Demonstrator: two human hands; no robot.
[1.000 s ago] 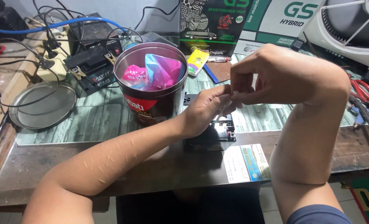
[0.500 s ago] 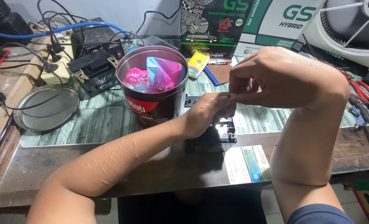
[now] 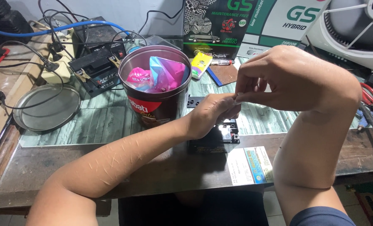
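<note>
1. We pinch our left hand [image 3: 211,115] and right hand [image 3: 278,79] together over the black battery [image 3: 213,138], just right of the tin [image 3: 157,90]; what they pinch is too small to tell.
2. Pink and blue packets [image 3: 159,75] fill the tin.
3. Green-and-white boxes [image 3: 253,21] stand behind the tin, cut off at the top.
4. A white label [image 3: 249,165] lies beside the battery.

Round tin [image 3: 157,106] (pink packets inside), metal lid [image 3: 47,107], red scissors [image 3: 370,93]

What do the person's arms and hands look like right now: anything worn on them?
Both forearms are bare, with no gloves, watch or rings visible on the left hand or right hand. Thin pale line marks run along the left forearm. A dark blue sleeve edge shows by the right upper arm.
</note>
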